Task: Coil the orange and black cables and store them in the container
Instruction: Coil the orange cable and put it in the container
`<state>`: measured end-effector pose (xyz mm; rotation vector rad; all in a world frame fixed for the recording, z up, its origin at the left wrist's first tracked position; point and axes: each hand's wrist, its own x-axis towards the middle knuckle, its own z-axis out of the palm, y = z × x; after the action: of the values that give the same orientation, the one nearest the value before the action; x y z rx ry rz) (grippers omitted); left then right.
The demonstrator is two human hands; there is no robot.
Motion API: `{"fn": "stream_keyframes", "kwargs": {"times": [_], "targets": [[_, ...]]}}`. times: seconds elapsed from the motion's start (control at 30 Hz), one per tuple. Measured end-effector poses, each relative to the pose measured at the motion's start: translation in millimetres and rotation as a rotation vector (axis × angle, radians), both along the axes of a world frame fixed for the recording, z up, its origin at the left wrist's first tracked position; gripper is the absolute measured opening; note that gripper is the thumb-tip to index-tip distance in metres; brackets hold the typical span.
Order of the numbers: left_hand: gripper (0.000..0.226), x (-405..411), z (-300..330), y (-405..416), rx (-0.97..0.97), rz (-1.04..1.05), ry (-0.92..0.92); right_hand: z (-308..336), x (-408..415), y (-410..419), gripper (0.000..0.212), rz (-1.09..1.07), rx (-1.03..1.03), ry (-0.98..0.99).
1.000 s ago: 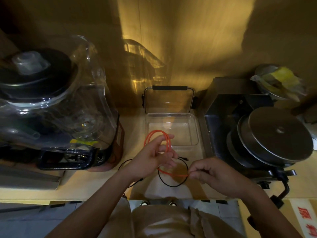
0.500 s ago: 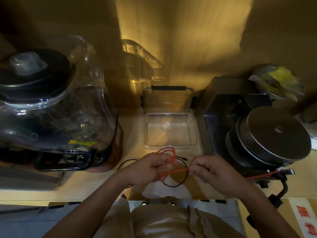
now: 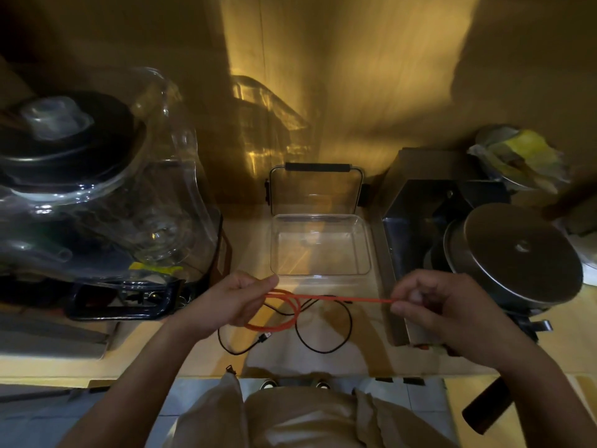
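Observation:
My left hand (image 3: 232, 302) grips a small loop of the orange cable (image 3: 352, 299) just in front of the clear plastic container (image 3: 363, 247). A straight run of that cable stretches right to my right hand (image 3: 433, 305), which pinches it between thumb and fingertips. The orange loop hangs below my left hand with a plug end dangling. The black cable (image 3: 345, 337) lies loosely looped on the wooden counter under both hands. The container stands open, with its lid (image 3: 315, 189) propped upright behind it.
A large blender with a clear jar (image 3: 97, 195) fills the left of the counter. A metal machine with a round steel disc (image 3: 517, 253) stands on the right. A bowl with yellow wrapping (image 3: 517, 156) sits at the back right. The counter's front edge is just below my hands.
My hands moved apart: the right hand slid rightward along the orange cable, drawing it taut, and the loop in my left hand dropped lower and got smaller.

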<state>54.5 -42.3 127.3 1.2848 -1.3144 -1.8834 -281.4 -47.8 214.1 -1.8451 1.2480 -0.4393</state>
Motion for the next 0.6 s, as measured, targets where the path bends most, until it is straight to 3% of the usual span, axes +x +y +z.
{"fn": "stream_keyframes", "kwargs": {"times": [0.2, 0.4, 0.6], "targets": [[0.043, 32.8, -14.6, -2.3, 0.51, 0.065, 0.64, -0.4, -8.3, -4.4, 0.011, -0.225, -0.193, 0.159], [0.037, 31.3, -13.3, 0.5, 0.556, -0.086, 0.794, -4.7, 0.6, -5.2, 0.008, -0.442, -0.306, 0.15], [0.043, 28.9, -8.5, -10.3, 0.578, 0.018, 1.07, -19.8, 5.7, -3.1, 0.003, -0.483, -0.276, 0.258]]}}
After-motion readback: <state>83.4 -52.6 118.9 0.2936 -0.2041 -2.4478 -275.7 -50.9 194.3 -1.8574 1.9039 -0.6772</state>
